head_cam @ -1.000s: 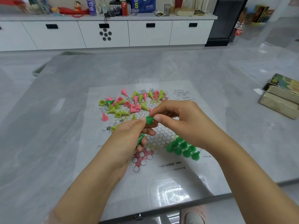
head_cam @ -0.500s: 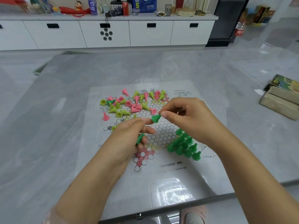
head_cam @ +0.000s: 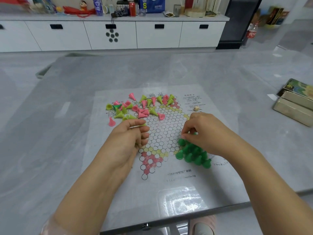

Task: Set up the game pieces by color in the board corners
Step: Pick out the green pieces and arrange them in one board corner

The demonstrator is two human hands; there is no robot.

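A paper game board (head_cam: pixel 163 133) with a star of printed circles lies on the grey table. Several dark green pieces (head_cam: pixel 193 154) stand packed in the board's near-right corner. My right hand (head_cam: pixel 205 133) pinches a green piece (head_cam: pixel 195 133) at the far edge of that cluster, mostly hidden by my fingers. My left hand (head_cam: pixel 130 139) rests curled over the board's left side; its palm is hidden. A mixed heap of pink and yellow-green pieces (head_cam: pixel 144 107) lies across the far-left part of the board, with one dark green piece (head_cam: pixel 117 107) among them.
A small die (head_cam: pixel 196 108) sits on the board's far right. Two flat boxes (head_cam: pixel 294 106) lie at the table's right edge. A lone pink piece (head_cam: pixel 111 122) stands left of my left hand. The table's front edge (head_cam: pixel 169 223) is close to me.
My right hand took the green piece from my left fingertips and carried it right and down to the green cluster. My left hand stayed and curled; the green piece seen in it earlier no longer shows.
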